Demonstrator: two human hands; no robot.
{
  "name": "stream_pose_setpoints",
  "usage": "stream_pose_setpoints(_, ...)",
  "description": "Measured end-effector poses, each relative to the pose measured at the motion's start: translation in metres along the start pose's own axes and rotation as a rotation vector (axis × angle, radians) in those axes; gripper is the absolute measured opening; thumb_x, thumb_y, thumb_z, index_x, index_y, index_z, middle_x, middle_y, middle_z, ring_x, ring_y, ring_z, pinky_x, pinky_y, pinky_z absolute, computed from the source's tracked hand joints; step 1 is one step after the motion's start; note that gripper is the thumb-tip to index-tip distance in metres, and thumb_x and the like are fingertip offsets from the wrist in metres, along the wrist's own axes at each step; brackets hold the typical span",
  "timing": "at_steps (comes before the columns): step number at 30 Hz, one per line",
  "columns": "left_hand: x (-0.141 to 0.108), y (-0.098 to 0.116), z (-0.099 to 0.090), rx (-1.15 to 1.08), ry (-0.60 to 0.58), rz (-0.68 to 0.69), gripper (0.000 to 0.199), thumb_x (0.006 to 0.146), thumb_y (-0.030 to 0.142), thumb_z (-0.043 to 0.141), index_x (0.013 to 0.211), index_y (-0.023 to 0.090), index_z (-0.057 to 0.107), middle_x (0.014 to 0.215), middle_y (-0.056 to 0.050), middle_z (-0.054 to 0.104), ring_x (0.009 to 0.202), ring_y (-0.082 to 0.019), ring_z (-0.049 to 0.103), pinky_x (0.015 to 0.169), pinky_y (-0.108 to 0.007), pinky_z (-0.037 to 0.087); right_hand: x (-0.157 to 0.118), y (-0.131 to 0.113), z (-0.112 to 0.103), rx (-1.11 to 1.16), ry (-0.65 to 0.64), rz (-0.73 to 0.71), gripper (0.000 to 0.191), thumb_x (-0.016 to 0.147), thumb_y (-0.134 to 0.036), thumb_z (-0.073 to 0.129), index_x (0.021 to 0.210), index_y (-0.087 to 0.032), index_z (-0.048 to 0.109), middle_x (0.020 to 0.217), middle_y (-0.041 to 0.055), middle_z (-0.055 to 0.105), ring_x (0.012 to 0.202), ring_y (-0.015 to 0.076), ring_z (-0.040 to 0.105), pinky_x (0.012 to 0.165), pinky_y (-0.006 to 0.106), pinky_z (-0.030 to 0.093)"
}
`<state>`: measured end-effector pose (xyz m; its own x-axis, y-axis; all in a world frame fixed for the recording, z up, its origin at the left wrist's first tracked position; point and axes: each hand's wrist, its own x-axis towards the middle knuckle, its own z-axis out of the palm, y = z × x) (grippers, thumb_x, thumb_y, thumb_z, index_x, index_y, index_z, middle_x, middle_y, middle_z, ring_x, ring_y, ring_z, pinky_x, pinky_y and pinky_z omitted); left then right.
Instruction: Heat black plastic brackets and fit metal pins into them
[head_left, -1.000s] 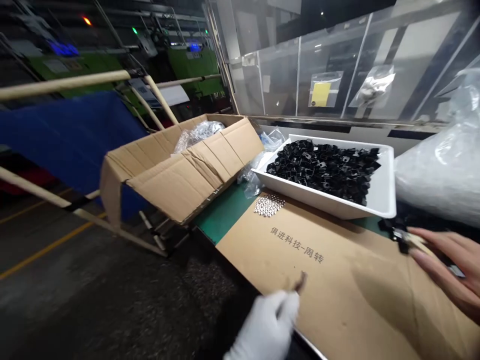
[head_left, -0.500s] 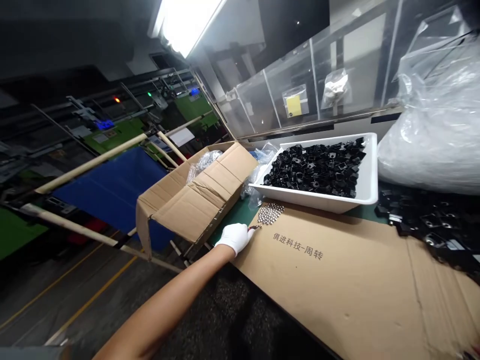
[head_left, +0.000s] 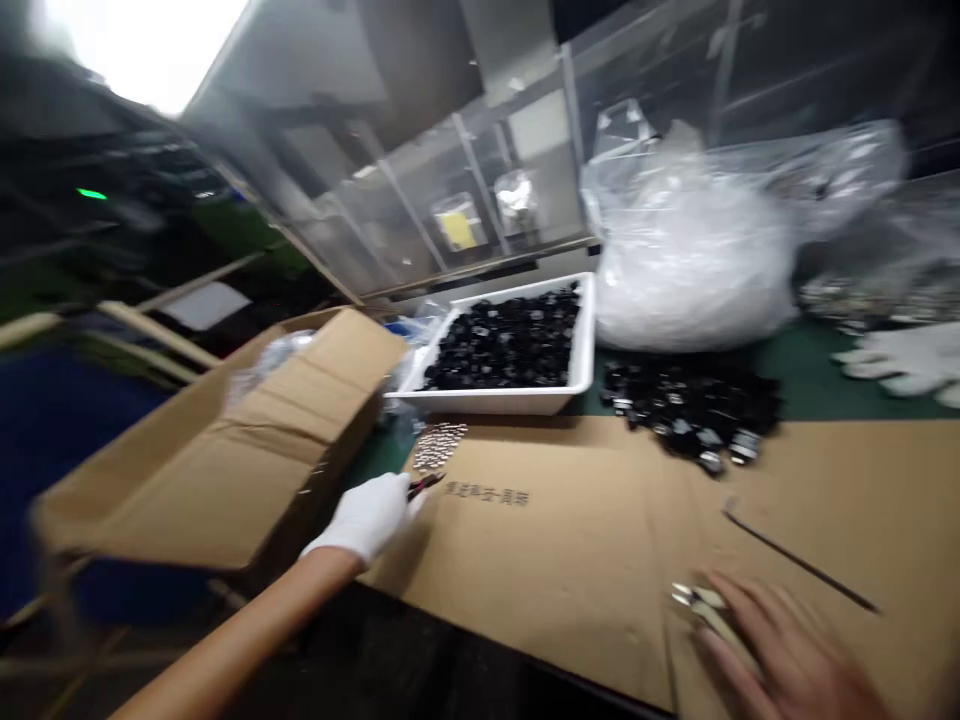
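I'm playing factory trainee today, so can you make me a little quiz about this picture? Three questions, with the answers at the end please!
1. True or false: the left hand, holding a small dark tool, wears a white glove.

2. What is heaped in the white tray?
A) yellow cards
B) black parts
C) green balls

3. Which hand is nearer to the thin dark rod lying on the cardboard sheet?

Key:
1. True.
2. B.
3. The right hand, which holds a pale-handled tool.
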<state>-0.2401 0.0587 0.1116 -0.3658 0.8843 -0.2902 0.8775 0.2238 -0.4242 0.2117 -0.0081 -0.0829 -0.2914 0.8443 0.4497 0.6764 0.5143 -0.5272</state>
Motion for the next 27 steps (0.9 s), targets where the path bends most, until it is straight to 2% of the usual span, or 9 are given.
stream_pose_setpoints(1,-0.001,0.014,-0.001,-0.003,-0.001,0.044,0.041,0.097,0.046,0.047,0.102,0.015,0.074,0.099,-0.018,0.076,0.089,-0.034,0.074,0.079,-0.041,0.053,0.0,-0.003,-0.006,-0.038,-0.063,-0.021,0.051,0.092,-0.042,0.065,0.141,-0.029,0.054,0.124,0.0108,0.07,0.111,0.0349,0.066,0.093,0.052,0.054)
stream_pose_setpoints(4,-0.008,0.069,-0.012,-0.013,0.079,0.255,0.035,0.092,0.046,0.053,0.106,0.021,0.072,0.106,-0.015,0.074,0.096,-0.034,0.072,0.083,-0.042,0.052,0.01,-0.011,-0.018,-0.078,-0.102,-0.033,0.049,0.096,-0.034,0.061,0.142,-0.02,0.05,0.125,0.0127,0.068,0.112,0.0314,0.064,0.096,0.049,0.052)
stream_pose_setpoints(8,-0.022,0.156,-0.045,-0.017,0.191,0.525,0.03,0.09,0.045,0.056,0.1,0.02,0.071,0.101,-0.014,0.071,0.099,-0.036,0.066,0.086,-0.047,0.048,0.017,-0.016,-0.024,-0.076,-0.144,-0.001,0.047,0.1,-0.035,0.057,0.144,-0.017,0.047,0.126,0.0143,0.066,0.114,0.0316,0.061,0.097,0.05,0.05)
stream_pose_setpoints(11,-0.022,0.212,-0.073,0.002,0.258,0.618,0.031,0.09,0.044,0.057,0.1,0.017,0.07,0.103,-0.016,0.069,0.099,-0.037,0.064,0.086,-0.049,0.045,0.015,-0.018,-0.024,-0.074,-0.142,0.002,0.048,0.101,-0.035,0.056,0.143,-0.015,0.047,0.125,0.0156,0.065,0.114,0.0332,0.06,0.096,0.052,0.049)
stream_pose_setpoints(13,-0.018,0.239,-0.09,0.033,0.283,0.638,0.031,0.089,0.042,0.059,0.101,0.015,0.069,0.103,-0.018,0.067,0.099,-0.038,0.063,0.085,-0.051,0.045,0.014,-0.018,-0.024,-0.069,-0.133,0.009,0.048,0.101,-0.034,0.056,0.143,-0.014,0.047,0.125,0.016,0.065,0.113,0.0337,0.059,0.096,0.053,0.049)
stream_pose_setpoints(16,-0.01,0.266,-0.109,0.077,0.348,0.642,0.029,0.089,0.037,0.061,0.102,0.013,0.069,0.104,-0.019,0.065,0.101,-0.038,0.061,0.087,-0.053,0.043,0.015,-0.017,-0.024,-0.037,-0.126,0.017,0.047,0.1,-0.033,0.056,0.142,-0.014,0.049,0.123,0.0161,0.065,0.111,0.033,0.059,0.095,0.051,0.049)
stream_pose_setpoints(19,-0.005,0.281,-0.121,0.144,0.421,0.636,0.023,0.088,0.026,0.06,0.102,0.011,0.07,0.103,-0.019,0.065,0.103,-0.037,0.06,0.092,-0.054,0.04,0.017,-0.017,-0.024,0.005,-0.108,0.033,0.045,0.099,-0.033,0.058,0.14,-0.014,0.053,0.121,0.0155,0.065,0.11,0.0322,0.059,0.095,0.05,0.049)
stream_pose_setpoints(27,0.001,0.305,-0.132,0.295,0.487,0.608,0.032,0.092,0.009,0.044,0.112,0.007,0.069,0.105,-0.022,0.066,0.103,-0.036,0.058,0.1,-0.063,0.033,0.018,-0.017,-0.026,0.096,-0.072,0.085,0.044,0.099,-0.035,0.058,0.139,-0.017,0.055,0.122,0.0132,0.066,0.109,0.0318,0.06,0.095,0.05,0.048)
